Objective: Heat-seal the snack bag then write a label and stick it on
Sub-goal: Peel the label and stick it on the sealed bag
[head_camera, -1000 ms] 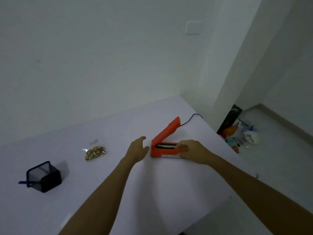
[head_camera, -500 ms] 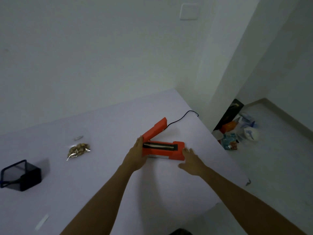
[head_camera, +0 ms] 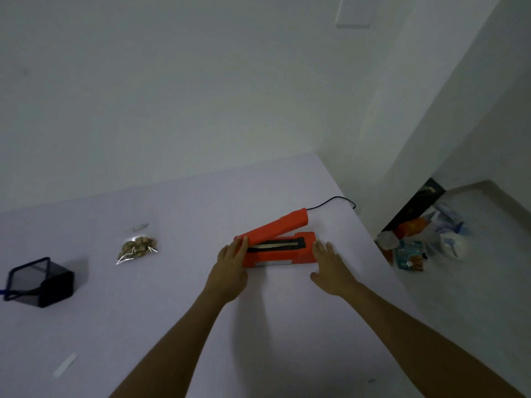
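An orange heat sealer (head_camera: 283,255) lies on the pale table (head_camera: 172,282) with its lid raised at an angle over the black sealing strip. My left hand (head_camera: 231,267) presses against its left end, thumb on the lid's tip. At the sealer's right end my right hand (head_camera: 330,267) rests flat, fingers apart and fingertips touching the casing. A clear snack bag (head_camera: 138,248) of brown pieces lies to the left, apart from both hands. Near the front left edge sits a white label strip (head_camera: 64,366).
A black mesh pen holder (head_camera: 40,282) with a blue pen stands at the far left. The sealer's black cord (head_camera: 333,202) runs off the table's right edge. Packets and clutter (head_camera: 425,242) lie on the floor beside the wall corner.
The sealer has been turned and slid so that it lies across in front of me. My right hand came off its top and now rests at its right end; my left hand reached its left end.
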Demonstrator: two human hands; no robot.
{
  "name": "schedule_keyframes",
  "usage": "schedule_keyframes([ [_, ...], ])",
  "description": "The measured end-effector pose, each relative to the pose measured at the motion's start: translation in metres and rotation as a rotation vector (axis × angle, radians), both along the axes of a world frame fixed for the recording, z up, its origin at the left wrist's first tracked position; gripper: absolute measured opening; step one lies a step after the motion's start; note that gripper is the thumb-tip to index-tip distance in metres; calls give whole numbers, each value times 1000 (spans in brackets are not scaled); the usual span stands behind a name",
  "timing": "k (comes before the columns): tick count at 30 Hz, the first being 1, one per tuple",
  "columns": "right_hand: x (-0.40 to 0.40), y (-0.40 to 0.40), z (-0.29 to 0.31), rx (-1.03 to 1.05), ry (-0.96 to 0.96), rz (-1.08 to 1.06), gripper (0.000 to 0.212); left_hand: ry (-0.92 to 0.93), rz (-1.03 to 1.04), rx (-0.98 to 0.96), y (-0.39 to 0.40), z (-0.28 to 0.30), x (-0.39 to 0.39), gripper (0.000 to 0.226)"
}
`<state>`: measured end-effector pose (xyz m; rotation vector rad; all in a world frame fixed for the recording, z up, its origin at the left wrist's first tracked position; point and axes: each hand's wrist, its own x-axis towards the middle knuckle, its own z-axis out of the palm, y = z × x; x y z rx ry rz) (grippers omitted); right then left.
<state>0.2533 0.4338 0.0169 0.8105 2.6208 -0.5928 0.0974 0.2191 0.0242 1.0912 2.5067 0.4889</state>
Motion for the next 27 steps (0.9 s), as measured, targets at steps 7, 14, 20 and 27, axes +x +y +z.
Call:
schedule_keyframes([
  [7, 2, 7, -9, 14, 62, 46, 85, -26, 45, 55, 4, -11, 4, 79],
  [14, -1, 13, -20, 33, 159, 41, 82, -31, 134, 98, 4, -25, 9, 90],
  [20, -35, 20, -23, 11, 193, 62, 80, -20, 216, 86, 6, -23, -8, 84],
  [27, -110, 24, -25, -35, 227, 101, 82, 23, 290, 78, 7, -19, -63, 87],
])
